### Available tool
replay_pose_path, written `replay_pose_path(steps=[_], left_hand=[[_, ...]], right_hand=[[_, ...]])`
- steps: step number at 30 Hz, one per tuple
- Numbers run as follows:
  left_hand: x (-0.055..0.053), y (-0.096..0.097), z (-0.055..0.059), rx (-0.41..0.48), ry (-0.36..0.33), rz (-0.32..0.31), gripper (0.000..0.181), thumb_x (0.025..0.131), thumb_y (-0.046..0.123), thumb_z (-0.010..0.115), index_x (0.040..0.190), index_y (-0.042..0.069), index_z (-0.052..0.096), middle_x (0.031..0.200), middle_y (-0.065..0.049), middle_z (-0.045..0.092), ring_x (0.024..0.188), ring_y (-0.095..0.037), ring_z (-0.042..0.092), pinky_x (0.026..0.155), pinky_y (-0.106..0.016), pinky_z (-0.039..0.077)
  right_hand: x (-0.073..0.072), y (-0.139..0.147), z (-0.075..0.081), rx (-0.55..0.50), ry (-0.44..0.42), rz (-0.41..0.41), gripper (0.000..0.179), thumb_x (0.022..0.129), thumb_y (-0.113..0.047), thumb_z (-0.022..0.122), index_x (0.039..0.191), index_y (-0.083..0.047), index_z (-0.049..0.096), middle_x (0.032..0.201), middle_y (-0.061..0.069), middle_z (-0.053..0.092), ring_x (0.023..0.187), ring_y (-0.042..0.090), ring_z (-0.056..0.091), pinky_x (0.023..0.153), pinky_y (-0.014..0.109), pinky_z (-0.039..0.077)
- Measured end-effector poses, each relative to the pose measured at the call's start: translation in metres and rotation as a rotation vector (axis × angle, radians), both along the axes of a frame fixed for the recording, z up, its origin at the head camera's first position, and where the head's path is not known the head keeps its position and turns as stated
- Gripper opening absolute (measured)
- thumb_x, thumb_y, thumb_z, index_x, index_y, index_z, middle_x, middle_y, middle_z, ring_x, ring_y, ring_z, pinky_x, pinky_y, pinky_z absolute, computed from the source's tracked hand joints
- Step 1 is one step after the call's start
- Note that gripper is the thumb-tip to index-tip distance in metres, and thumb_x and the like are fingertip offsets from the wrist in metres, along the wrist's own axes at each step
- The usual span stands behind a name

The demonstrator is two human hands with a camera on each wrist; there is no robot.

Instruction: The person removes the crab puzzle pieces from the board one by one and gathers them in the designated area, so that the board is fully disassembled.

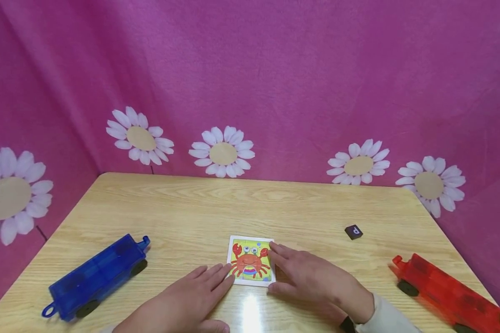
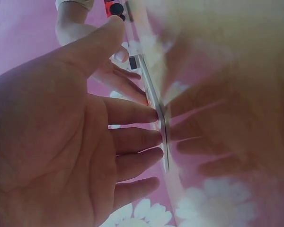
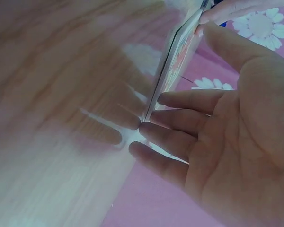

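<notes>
A small square crab puzzle (image 1: 250, 261) with a white border lies flat on the table, its red crab on a yellow ground. At its left edge my left hand (image 1: 187, 296) touches the lower corner with nearly straight fingers. My right hand (image 1: 312, 275) lies along the opposite edge, fingertips on the border and thumb near the lower right corner. The left wrist view shows the puzzle's thin edge (image 2: 154, 94) against the left fingertips. In the right wrist view, the right fingers (image 3: 180, 139) are extended and spread at the puzzle's side.
A blue toy wagon (image 1: 97, 277) stands on the left of the wooden table (image 1: 233, 199), and a red toy wagon (image 1: 452, 293) on the right. A black tile (image 1: 353, 231) with a white character lies beyond my right hand. Another dark piece (image 1: 347, 325) shows partly under the right wrist.
</notes>
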State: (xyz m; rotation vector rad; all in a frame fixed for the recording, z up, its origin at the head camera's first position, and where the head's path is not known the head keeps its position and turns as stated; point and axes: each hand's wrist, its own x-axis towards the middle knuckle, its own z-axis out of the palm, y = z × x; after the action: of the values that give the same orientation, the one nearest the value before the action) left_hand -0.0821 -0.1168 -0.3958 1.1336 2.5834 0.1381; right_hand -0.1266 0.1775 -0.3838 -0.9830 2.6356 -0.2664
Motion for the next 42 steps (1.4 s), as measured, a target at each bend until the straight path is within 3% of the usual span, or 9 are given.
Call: replay_pose_path(steps=[6,12,15,18,24,27,35,42], left_hand=[[-0.003,0.001,0.002,0.016,-0.059,0.006,0.092,0.095,0.076,0.043,0.162,0.013,0.035,0.166,-0.006,0.032,0.151,-0.026,0.029,0.118,-0.051,0.029],[-0.009,0.007,0.006,0.137,-0.051,-0.109,0.084,0.1,0.071,0.038,0.164,0.018,0.031,0.168,0.0,0.026,0.154,-0.019,0.022,0.119,-0.046,0.028],[-0.016,0.014,0.005,0.16,-0.002,-0.197,0.08,0.102,0.068,0.037,0.163,0.017,0.033,0.168,0.002,0.027,0.154,-0.016,0.02,0.12,-0.042,0.026],[-0.023,0.022,0.0,0.179,-0.009,-0.258,0.075,0.103,0.066,0.039,0.162,0.018,0.037,0.167,0.004,0.029,0.154,-0.016,0.02,0.121,-0.038,0.025],[-0.035,0.035,-0.006,0.212,-0.109,-0.287,0.075,0.103,0.064,0.044,0.162,0.019,0.035,0.169,0.001,0.023,0.155,-0.022,0.014,0.122,-0.041,0.02],[-0.04,0.038,-0.008,0.224,-0.117,-0.304,0.074,0.104,0.063,0.045,0.163,0.019,0.034,0.17,-0.002,0.02,0.156,-0.026,0.01,0.123,-0.044,0.017],[-0.054,0.036,-0.014,0.249,-0.269,-0.287,0.077,0.102,0.059,0.053,0.165,0.02,0.028,0.172,-0.001,0.008,0.156,-0.029,-0.001,0.123,-0.049,0.008],[-0.055,0.034,-0.025,0.291,-0.302,-0.303,0.078,0.103,0.055,0.055,0.166,0.022,0.023,0.173,0.0,0.002,0.156,-0.029,-0.007,0.123,-0.052,0.002]], right_hand=[[-0.004,0.002,-0.001,-0.035,0.033,0.008,0.065,0.101,-0.055,0.06,0.144,-0.007,0.057,0.157,0.013,0.045,0.14,0.03,0.048,0.112,0.052,0.039],[-0.028,-0.002,0.002,-0.22,0.121,-0.001,0.039,0.103,-0.028,0.064,0.135,-0.005,0.065,0.128,0.008,0.069,0.117,0.022,0.063,0.103,0.048,0.048],[-0.046,-0.01,0.002,-0.361,0.025,-0.009,0.026,0.104,-0.014,0.061,0.127,-0.007,0.07,0.118,0.002,0.072,0.105,0.013,0.065,0.092,0.04,0.054],[-0.063,-0.02,-0.001,-0.474,-0.09,-0.002,0.023,0.105,-0.009,0.057,0.123,-0.007,0.072,0.115,0.0,0.073,0.102,0.01,0.065,0.089,0.035,0.055],[-0.085,-0.035,-0.013,-0.585,-0.308,0.012,0.022,0.105,-0.008,0.057,0.12,-0.005,0.073,0.112,0.001,0.075,0.097,0.018,0.066,0.088,0.031,0.053],[-0.089,-0.039,-0.017,-0.595,-0.394,-0.003,0.023,0.106,-0.01,0.056,0.122,-0.005,0.072,0.115,0.002,0.074,0.098,0.021,0.067,0.088,0.031,0.053],[-0.092,-0.043,-0.02,-0.584,-0.426,-0.016,0.025,0.105,-0.007,0.054,0.123,-0.004,0.071,0.117,0.002,0.073,0.102,0.019,0.067,0.091,0.031,0.053],[-0.091,-0.044,-0.02,-0.557,-0.393,-0.028,0.026,0.105,-0.005,0.053,0.124,-0.007,0.07,0.116,-0.001,0.073,0.107,0.015,0.065,0.093,0.032,0.052]])
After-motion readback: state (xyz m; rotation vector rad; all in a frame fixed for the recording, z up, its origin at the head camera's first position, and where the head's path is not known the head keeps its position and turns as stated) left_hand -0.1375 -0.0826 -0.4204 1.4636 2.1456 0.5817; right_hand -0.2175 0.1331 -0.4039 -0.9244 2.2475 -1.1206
